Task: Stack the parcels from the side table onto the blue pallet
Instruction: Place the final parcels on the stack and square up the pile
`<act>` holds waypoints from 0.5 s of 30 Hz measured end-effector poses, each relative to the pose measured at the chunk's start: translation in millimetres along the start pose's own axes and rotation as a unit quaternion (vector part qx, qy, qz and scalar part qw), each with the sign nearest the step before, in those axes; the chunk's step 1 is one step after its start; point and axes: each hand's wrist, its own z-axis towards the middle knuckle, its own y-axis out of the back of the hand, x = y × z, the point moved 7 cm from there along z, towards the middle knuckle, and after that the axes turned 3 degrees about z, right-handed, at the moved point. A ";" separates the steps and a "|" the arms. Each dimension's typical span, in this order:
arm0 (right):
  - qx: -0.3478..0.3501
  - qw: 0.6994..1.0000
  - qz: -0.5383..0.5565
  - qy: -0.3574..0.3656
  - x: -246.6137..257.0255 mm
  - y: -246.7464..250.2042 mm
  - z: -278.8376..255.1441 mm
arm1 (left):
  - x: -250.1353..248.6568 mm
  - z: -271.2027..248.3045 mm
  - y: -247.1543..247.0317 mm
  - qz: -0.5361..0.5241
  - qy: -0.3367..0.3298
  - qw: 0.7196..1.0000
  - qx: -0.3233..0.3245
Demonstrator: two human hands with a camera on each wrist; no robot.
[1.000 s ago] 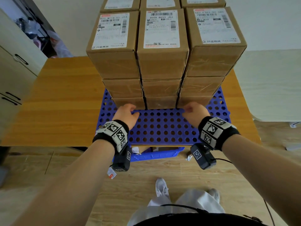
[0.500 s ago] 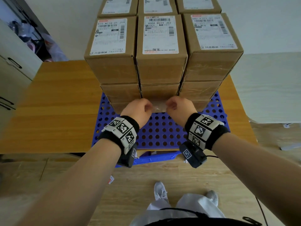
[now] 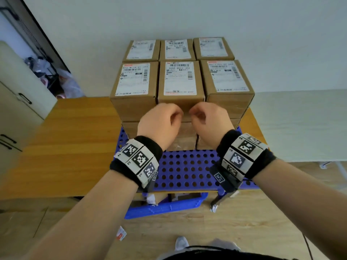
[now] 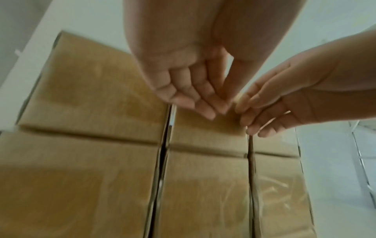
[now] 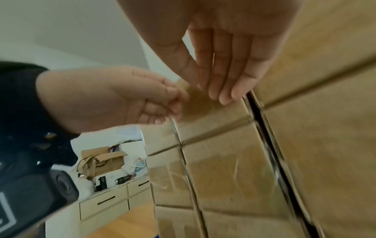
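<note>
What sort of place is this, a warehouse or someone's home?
Probably a small packing room, not a warehouse: labelled cardboard parcels stacked on a blue pallet atop a wooden table, beside plain cabinets.

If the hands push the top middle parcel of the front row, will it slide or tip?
The top middle parcel probably slides rather than tips: it looks squat and sits flat between neighbouring parcels. Its cardboard looks stiff, so it should not buckle. The narrow side gaps may cause rubbing.
</note>
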 end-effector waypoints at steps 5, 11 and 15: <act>-0.106 0.986 -0.033 0.127 30.0 27.8 -5.0 | -24.9 1.0 30.9 0.099 -0.051 0.984 -0.141; 0.005 0.970 -0.226 0.091 21.4 18.6 -3.8 | -18.8 2.7 2.5 0.182 0.014 0.983 0.008; 0.054 0.967 -0.234 0.082 16.7 17.9 -4.9 | -23.9 2.4 3.8 0.188 0.032 0.981 0.025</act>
